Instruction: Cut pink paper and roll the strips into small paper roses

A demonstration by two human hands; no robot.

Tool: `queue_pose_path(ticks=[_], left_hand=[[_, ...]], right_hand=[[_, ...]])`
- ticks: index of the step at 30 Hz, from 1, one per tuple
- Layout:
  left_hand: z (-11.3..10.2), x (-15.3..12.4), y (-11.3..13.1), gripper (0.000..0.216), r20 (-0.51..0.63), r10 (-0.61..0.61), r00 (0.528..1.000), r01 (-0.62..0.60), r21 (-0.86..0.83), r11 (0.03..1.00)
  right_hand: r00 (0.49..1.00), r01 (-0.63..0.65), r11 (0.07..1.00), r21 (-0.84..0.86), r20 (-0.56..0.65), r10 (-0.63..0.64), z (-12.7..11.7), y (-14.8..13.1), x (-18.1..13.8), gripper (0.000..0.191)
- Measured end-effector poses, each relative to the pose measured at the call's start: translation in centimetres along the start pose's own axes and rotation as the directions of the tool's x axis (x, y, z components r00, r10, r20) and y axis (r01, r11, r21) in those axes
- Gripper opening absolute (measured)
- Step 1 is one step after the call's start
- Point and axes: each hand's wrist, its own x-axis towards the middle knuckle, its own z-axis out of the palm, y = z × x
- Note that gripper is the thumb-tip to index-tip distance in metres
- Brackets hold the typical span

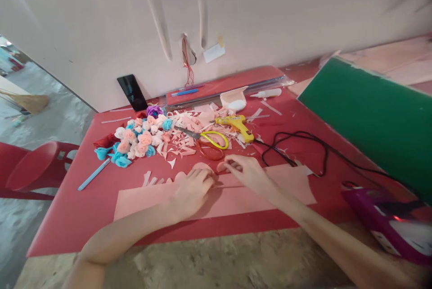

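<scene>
A pink paper sheet (pixel 145 201) lies lengthwise near the table's front edge. My left hand (pixel 194 190) rests on it, fingers curled down and close together; its thumb and anything beneath the fingers are hidden. Rounded pink paper pieces (pixel 202 166) show just past its fingertips. With thumb and forefinger, my right hand (pixel 245 172) pinches a small rounded pink paper piece (pixel 222 167) above the sheet's far edge. Just beyond the hands lie scissors (pixel 216 139) with yellow and orange handles, and a yellow glue gun (pixel 236 126).
Paper scraps (pixel 184 138) spread behind the hands. Pink, white and blue paper flowers (pixel 140 138) are heaped left, near a phone (pixel 131 92) leaning on the wall. A black cord (pixel 303 133) loops right. A green board (pixel 364 113) and purple box (pixel 381 221) stand right.
</scene>
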Motion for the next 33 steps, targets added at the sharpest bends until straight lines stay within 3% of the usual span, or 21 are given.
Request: queue_pose_path(ticks=[8,12,18,26,33], left_hand=[[-0.5,0.6,-0.3,0.023,-0.030,-0.107,0.994,0.108,0.016,0.994],[-0.3,0.9,-0.3,0.016,-0.023,-0.064,0.998,0.065,0.045,0.997],[0.3,0.1,0.6,0.016,0.030,0.040,0.999,-0.044,0.166,0.985],[1.2,-0.6,1.1,0.025,0.020,0.164,0.986,-0.163,0.289,0.943],[1.5,-0.6,0.9,0.026,0.004,0.206,0.978,-0.194,0.362,0.912]], right_hand=[[0.993,0.032,0.998,-0.061,-0.107,-0.039,-0.1,-0.5,-0.7,0.016],[0.990,0.052,0.998,-0.036,-0.129,-0.056,-0.2,-1.1,-1.0,0.008],[0.997,0.057,0.994,-0.094,-0.051,-0.062,-0.1,-0.9,-1.0,0.007],[0.999,0.045,0.973,-0.228,-0.016,-0.050,-0.3,-0.6,-1.3,0.011],[0.994,0.081,0.940,-0.332,0.096,-0.051,-1.2,1.1,-0.2,0.013]])
